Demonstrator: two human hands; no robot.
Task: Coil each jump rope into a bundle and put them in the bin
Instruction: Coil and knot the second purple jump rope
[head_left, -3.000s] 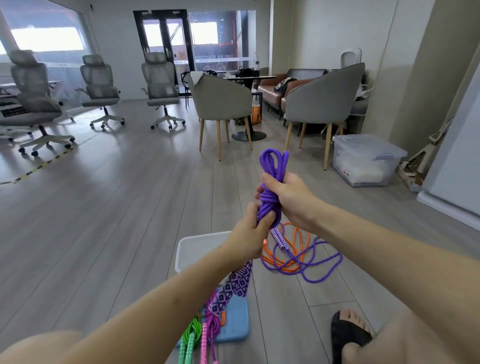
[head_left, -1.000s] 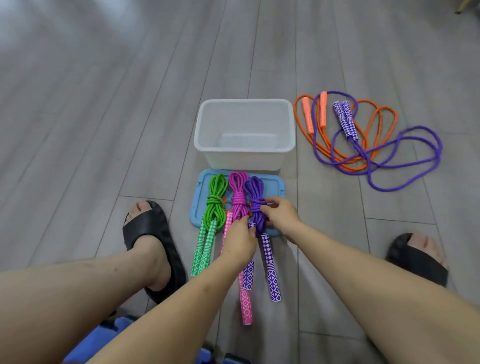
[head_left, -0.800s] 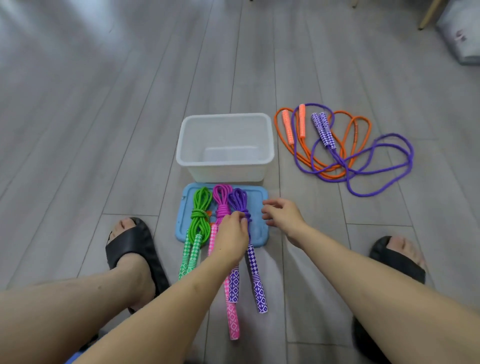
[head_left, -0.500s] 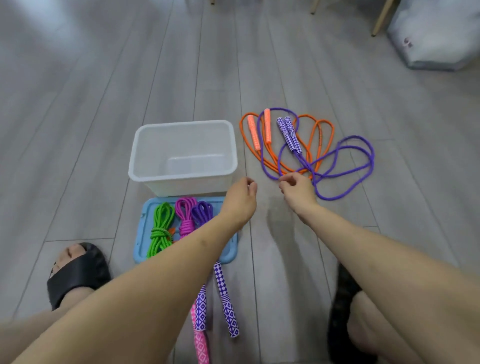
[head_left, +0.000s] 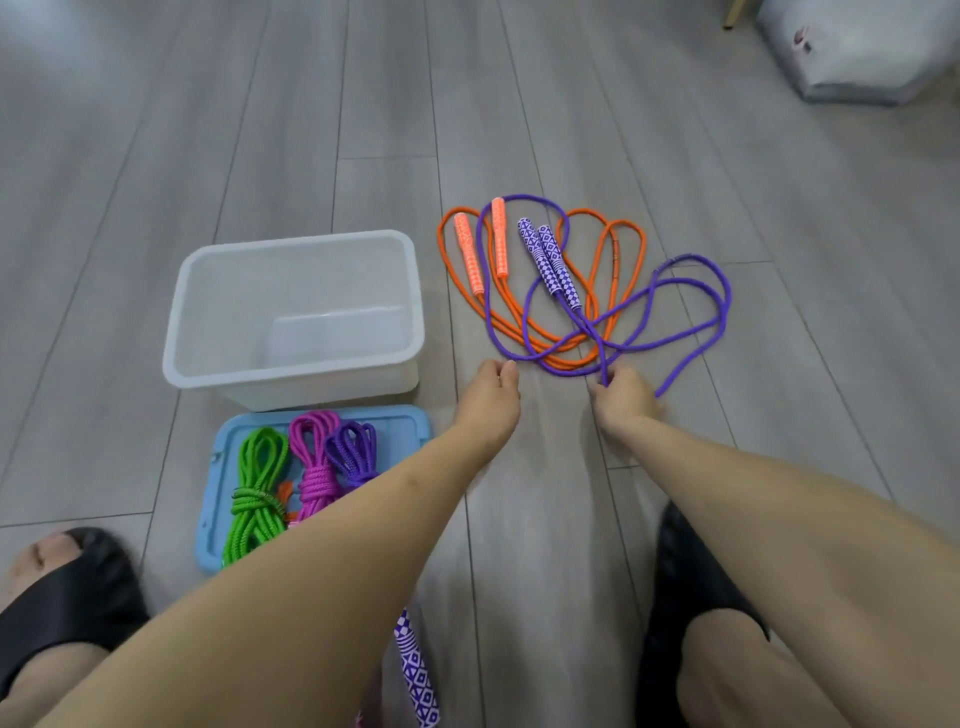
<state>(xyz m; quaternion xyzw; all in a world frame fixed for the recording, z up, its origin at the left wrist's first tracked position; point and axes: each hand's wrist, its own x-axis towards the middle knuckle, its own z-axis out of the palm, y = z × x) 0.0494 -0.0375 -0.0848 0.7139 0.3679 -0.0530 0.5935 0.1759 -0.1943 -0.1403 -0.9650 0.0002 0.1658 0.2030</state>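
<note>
We note the right hand (head_left: 621, 397) pinching the loose purple rope (head_left: 675, 332) on the floor beside the bin (head_left: 291, 371), likely to start coiling. The left hand (head_left: 491, 397) hovers loosely curled, holding nothing. Three bundles wait on the lid (head_left: 410, 423).

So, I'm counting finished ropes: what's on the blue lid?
Three coiled bundles lie on the blue lid: green, pink, purple. The left forearm covers their lower parts.

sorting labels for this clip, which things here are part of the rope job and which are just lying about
Job: bin; loose purple rope; loose orange rope; green bundle; pink bundle; purple bundle; blue lid.
Lying about: grey container; chair leg.
</note>
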